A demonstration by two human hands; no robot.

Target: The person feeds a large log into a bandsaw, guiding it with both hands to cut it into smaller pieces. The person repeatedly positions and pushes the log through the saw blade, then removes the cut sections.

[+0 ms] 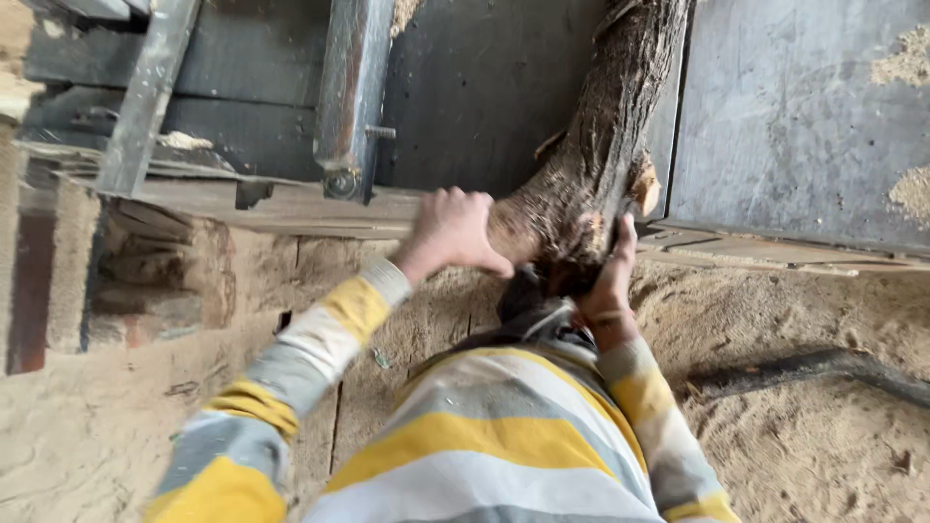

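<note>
Bark-covered log [601, 145] is lying on the grey metal saw bed [794, 116], its long axis running away from the person, up and slightly right, with the near cut end overhanging the sawdust-covered floor [794, 446]. Both hands are gripping that near end: the left hand [453, 232] is clasping its left flank, the right hand [612, 276] is cupping it from beneath on the right. A steel rail [351, 97] is standing just left.
</note>
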